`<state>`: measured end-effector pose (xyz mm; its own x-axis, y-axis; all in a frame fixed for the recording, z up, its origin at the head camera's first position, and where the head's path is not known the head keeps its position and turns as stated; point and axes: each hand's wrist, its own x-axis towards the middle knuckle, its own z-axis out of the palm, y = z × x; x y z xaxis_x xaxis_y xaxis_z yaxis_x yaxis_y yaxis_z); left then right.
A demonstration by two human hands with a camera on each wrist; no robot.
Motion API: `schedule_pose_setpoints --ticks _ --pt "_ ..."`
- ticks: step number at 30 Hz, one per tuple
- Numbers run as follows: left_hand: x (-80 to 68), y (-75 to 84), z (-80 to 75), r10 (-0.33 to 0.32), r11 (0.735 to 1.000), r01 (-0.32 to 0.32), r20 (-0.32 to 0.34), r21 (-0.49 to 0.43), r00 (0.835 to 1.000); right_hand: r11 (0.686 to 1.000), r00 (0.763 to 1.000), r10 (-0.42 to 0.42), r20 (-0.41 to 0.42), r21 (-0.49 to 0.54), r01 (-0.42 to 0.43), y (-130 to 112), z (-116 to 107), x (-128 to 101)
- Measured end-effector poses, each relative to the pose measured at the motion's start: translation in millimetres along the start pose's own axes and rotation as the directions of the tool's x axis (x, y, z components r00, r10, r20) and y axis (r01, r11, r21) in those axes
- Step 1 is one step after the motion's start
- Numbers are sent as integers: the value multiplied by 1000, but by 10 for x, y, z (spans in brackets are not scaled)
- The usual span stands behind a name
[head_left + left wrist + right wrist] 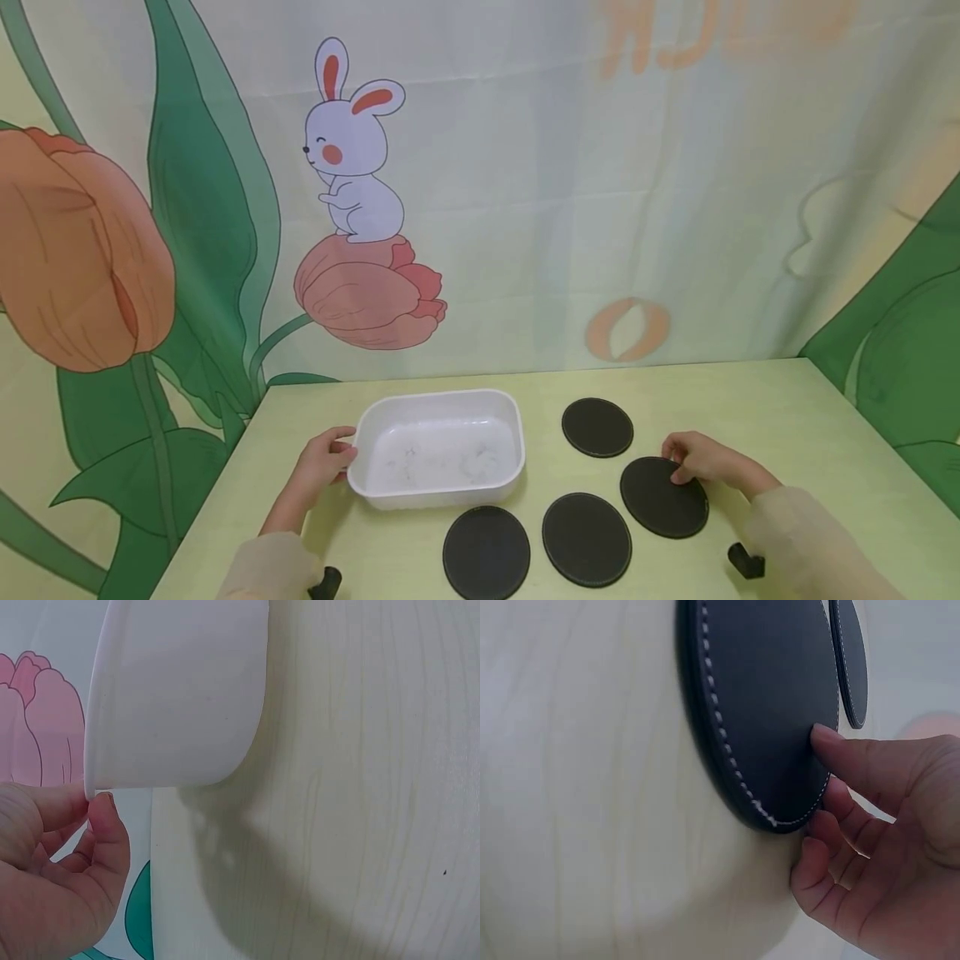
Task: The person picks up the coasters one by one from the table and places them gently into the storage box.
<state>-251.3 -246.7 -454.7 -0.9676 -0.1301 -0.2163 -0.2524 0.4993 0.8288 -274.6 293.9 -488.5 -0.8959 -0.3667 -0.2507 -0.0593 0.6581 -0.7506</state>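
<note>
A white rectangular basin (438,450) stands on the pale green table (787,417). My left hand (341,454) pinches its left rim; in the left wrist view the thumb and forefinger (94,802) close on the basin's (180,690) edge. My right hand (675,467) is at the far edge of a round black stitched coaster (663,497). The right wrist view has the thumb of this hand (814,780) on top of the coaster (772,712) and the fingers curled at its rim.
Three more black coasters lie flat: one behind (597,427), two near the front edge (587,538) (486,552). A printed cloth with a rabbit (352,158) and tulips hangs behind the table. The basin holds nothing.
</note>
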Motion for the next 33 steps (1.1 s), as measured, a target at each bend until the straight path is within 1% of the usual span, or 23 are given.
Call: schedule_pose_setpoints --ticks 5,6,9,14,19,29,33 --pt "-8 3 -9 18 1000 -18 -6 -13 1000 998 999 41 -3 -51 -41 -36 -8 30" --pt "-7 6 -9 18 1000 -18 -5 -17 1000 997 999 37 3 -60 -37 -44 -12 30" --pt "-9 15 -7 20 1000 -20 -7 -17 1000 996 998 59 11 -66 -59 -68 -23 34" --pt "-3 13 1 2 1000 -2 -11 -4 1000 994 996 80 31 -74 -77 -74 -35 58" --pt "11 3 7 -2 1000 2 -14 1 1000 994 996 83 33 -80 -80 -74 -32 64" --pt "15 7 22 -4 1000 4 -19 -4 1000 996 996 88 17 -27 -87 -171 -68 -29" --pt "25 -9 17 -1 1000 1 -25 -3 1000 996 997 81 15 -34 -80 -253 -126 -78"
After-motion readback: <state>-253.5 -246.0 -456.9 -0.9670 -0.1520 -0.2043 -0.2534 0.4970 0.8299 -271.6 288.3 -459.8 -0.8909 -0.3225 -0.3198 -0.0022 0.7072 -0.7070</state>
